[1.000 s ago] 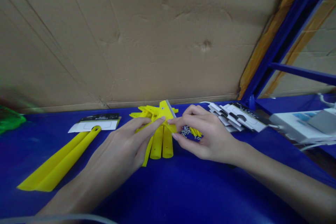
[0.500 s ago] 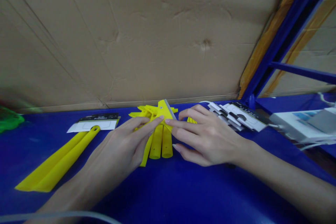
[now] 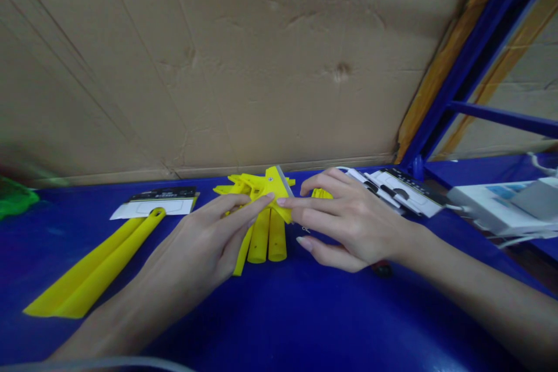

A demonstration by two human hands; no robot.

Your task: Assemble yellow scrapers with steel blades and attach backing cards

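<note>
Between my two hands is a yellow scraper head (image 3: 276,182) with a metal blade along its right edge and a screw near its top. My left hand (image 3: 213,238) is closed on its left side, index finger laid on its face. My right hand (image 3: 349,221) touches its lower right with the index fingertip; the thumb is apart below. Yellow tubular handles (image 3: 259,238) lie under and in front of the scraper head, with more yellow parts (image 3: 238,186) behind my left fingers.
Two long yellow handles (image 3: 100,267) lie at left beside a black and white card (image 3: 154,202). More cards (image 3: 407,192) lie at right, near a white box (image 3: 492,206). Cardboard (image 3: 279,70) stands behind the blue table (image 3: 305,325); a green bag (image 3: 15,197) is far left.
The scraper head has shifted slightly right. My right thumb and lower fingers have spread away from it, and a small dark object now shows beneath my right wrist.
</note>
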